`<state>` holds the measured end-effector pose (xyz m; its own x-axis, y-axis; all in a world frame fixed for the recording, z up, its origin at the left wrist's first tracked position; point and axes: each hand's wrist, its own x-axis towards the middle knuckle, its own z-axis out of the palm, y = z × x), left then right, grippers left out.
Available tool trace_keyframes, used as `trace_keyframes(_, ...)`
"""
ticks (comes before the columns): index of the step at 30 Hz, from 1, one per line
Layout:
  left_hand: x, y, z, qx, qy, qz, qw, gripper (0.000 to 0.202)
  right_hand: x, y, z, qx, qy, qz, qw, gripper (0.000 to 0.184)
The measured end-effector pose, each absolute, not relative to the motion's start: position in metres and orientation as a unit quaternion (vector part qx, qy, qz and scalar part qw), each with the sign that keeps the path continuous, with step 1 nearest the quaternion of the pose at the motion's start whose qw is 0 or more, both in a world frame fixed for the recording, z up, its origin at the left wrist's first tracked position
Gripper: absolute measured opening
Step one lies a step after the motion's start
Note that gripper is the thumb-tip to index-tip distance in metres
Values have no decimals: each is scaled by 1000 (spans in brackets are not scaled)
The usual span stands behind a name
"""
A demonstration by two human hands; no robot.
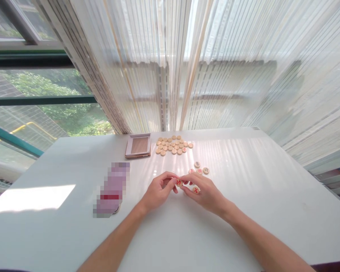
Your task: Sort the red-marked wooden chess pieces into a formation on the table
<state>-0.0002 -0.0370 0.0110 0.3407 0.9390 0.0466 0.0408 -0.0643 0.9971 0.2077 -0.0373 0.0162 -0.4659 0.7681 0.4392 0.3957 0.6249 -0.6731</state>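
Between my two hands is a round wooden Chinese chess piece point(179, 183) with a red character on its face. My left hand point(160, 189) pinches it from the left with thumb and fingers. From the right, the fingertips of my right hand point(205, 190) close on the same piece. Under my right hand's fingers another red-marked chess piece point(196, 190) shows in part. Just beyond that hand lie several more pieces, among them a red one point(200, 171) and a dark-marked one point(206, 170).
A cluster of pale chess pieces point(174, 145) lies toward the back of the white table point(226, 238). Left of it sits a shallow open box point(138, 146). A blurred-out purple object point(112, 189) rests on the left. Sheer curtains point(172, 75) hang behind the table.
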Motion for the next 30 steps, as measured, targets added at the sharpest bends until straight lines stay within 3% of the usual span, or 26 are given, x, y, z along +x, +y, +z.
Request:
trace_keyframes(7, 1, -37, 9, 598, 419, 411, 545, 24, 212, -37, 37, -400, -772, 343, 357, 23)
trace_keyframes(17, 3, -34, 5, 587, 430, 416, 545, 25, 240, -21, 53, -484, -629, 364, 487, 23)
trace_keyframes(25, 3, -38, 9, 617, 409, 410, 532, 24, 218, -37, 40, -409, -772, 322, 366, 16)
trace_keyframes(30, 2, -38, 9, 624, 409, 403, 530, 24, 207, -44, 33, -403, -773, 312, 376, 13)
